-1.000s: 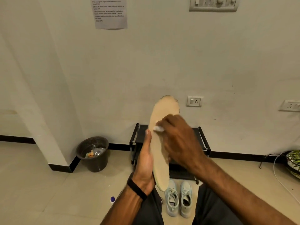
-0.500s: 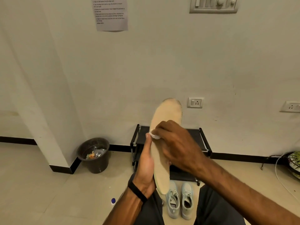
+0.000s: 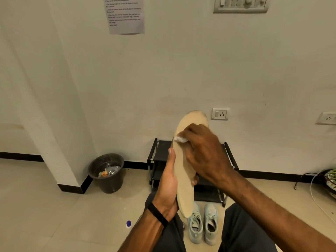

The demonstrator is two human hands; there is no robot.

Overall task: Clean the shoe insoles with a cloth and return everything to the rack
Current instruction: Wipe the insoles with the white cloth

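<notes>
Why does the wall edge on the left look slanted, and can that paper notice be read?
Head view: the wide-angle lens leans the white wall corner; the printed paper notice is too small and soft to read; lighting is dim and yellowish, shadows faint.

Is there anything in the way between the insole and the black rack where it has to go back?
Nothing visible blocks it. The insole is held up by the left hand while the right hand wipes it with the cloth. The rack stands right behind; the pale shoes sit on the floor before it.
</notes>
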